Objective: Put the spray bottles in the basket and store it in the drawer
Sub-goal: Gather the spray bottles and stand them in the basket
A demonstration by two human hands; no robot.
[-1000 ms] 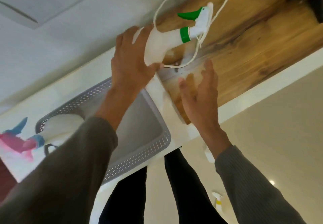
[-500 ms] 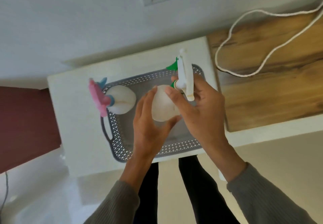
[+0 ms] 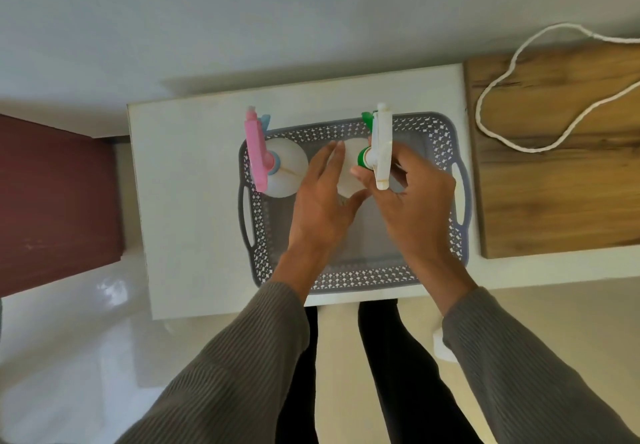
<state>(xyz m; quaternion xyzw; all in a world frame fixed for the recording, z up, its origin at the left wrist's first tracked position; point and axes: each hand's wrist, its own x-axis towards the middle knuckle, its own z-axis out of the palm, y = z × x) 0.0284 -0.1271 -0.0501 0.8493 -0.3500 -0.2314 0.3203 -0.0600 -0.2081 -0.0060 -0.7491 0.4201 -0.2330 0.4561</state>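
Observation:
A grey perforated basket [image 3: 440,139] sits on a white cabinet top [image 3: 190,184]. A white spray bottle with a pink and blue head [image 3: 273,163] stands upright in the basket's left end. A second white spray bottle with a green collar and white trigger head [image 3: 381,146] is upright over the basket's middle. My left hand [image 3: 322,198] wraps its body from the left. My right hand [image 3: 415,201] holds it at the neck and trigger from the right. The bottle's base is hidden by my hands.
A wooden counter [image 3: 561,180] adjoins the cabinet top on the right, with a white cord [image 3: 498,139] looped on it. A dark red surface [image 3: 55,201] lies to the left. A pale wall is behind. Another small bottle [image 3: 441,343] stands on the floor by my legs.
The green-collared bottle came from the wooden counter over to the basket and turned upright. My right hand joined my left on it. The view swung down onto the basket.

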